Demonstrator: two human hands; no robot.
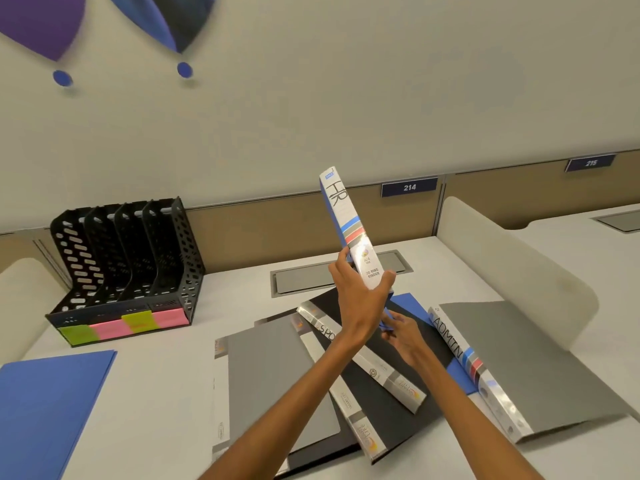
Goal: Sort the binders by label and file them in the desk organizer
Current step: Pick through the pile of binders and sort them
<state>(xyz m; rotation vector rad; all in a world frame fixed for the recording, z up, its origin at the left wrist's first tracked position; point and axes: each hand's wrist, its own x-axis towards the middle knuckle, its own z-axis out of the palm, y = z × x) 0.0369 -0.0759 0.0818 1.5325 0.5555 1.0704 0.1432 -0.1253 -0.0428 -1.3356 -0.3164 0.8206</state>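
With the left hand (pixel 360 296) curled round the lower spine of the HR binder (pixel 346 216) and the right hand (pixel 403 336) pinching its bottom corner, raised well right of the desk organizer (pixel 128 258), keep it upright, spine outward, and match a slot's sticky note (pixel 138 322).

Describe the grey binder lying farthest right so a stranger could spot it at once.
Find the white desk below the sign 214, then the cream divider along its right edge. The grey binder lies flat right beside that divider. Alone among the binders lying there, its spine reads ADMIN in black handwriting, above blue, grey and red stripes.
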